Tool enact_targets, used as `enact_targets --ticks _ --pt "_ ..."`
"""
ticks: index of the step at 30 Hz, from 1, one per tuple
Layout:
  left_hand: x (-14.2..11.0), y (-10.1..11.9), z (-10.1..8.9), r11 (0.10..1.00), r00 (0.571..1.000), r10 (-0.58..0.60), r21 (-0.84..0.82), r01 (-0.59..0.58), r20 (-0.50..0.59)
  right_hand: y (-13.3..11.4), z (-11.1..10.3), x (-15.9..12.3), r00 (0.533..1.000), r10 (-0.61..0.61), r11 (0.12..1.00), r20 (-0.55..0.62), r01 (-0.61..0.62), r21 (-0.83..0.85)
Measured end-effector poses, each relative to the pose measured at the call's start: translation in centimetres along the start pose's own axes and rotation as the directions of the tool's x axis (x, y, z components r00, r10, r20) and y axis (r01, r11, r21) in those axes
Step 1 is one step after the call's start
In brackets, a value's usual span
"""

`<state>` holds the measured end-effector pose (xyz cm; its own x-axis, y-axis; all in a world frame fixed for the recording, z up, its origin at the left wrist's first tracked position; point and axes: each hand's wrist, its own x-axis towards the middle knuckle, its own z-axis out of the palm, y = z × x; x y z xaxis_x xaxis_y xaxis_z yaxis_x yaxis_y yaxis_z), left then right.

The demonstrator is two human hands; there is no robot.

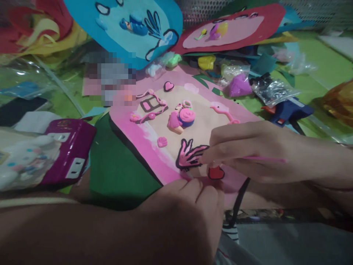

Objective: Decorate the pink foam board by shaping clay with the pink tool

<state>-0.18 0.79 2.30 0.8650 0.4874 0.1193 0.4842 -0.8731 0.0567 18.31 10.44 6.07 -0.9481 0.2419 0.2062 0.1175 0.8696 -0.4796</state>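
Dim light, shadowed foreground, blurred edges, glints on a clear bag (273, 91)

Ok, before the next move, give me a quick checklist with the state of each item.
1. Left hand at the near edge of the pink sheet: ok.
2. Pink stick held in the right hand: ok.
3. Stick's working tip in sight: cannot tell, fingers block the view.
4. Red heart fully visible: not ok, right-hand fingers overlap it.
5. Pink swirl clear of both hands: ok.

Head-worn view, close, forward and down over pink artwork (160, 129).
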Motion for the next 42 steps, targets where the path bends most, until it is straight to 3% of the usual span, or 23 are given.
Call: enact_targets --ticks 6,10,14,20,25,31,37,42 --pt "0.0 0.4 0.6 0.994 0.994 -0.100 -0.051 0.098 -0.048 -0.7 -0.4 0.0 0.996 -0.046 0.993 0.079 0.055 -0.109" --pt "-0.1 0.3 0.8 1.000 0.999 -0.027 -0.004 0.026 -0.030 -0.9 -0.5 0.1 0.993 -0.026 0.991 0.116 0.041 -0.125" --pt "0.0 0.2 0.5 0.998 0.998 -0.061 -0.030 0.061 -0.005 -1.0 -0.6 0.3 0.992 -0.020 0.993 0.123 0.035 -0.116" --pt "0.0 -0.1 0.1 0.999 0.999 -0.001 -0.036 0.003 0.051 -0.4 -0.5 0.2 0.993 0.079 0.995 0.084 -0.072 -0.074" --pt "-0.1 0.0 0.3 0.999 0.999 -0.018 -0.045 0.019 0.035 -0.3 -0.6 0.1 0.986 0.106 0.994 0.126 -0.100 -0.051" --pt "-0.1 0.4 0.7 0.994 0.995 -0.090 -0.061 0.088 -0.031 -0.9 -0.8 -0.1 0.991 -0.005 0.996 0.133 0.017 -0.090" --pt "-0.3 0.5 0.9 0.998 0.999 -0.046 -0.047 0.045 -0.009 -1.3 -0.9 0.1 0.987 0.059 0.993 0.148 -0.042 -0.110" --pt "-0.4 0.6 1.1 0.993 0.995 -0.099 -0.064 0.099 0.004 -1.4 -1.0 0.1 0.989 0.062 0.993 0.137 -0.047 -0.105"
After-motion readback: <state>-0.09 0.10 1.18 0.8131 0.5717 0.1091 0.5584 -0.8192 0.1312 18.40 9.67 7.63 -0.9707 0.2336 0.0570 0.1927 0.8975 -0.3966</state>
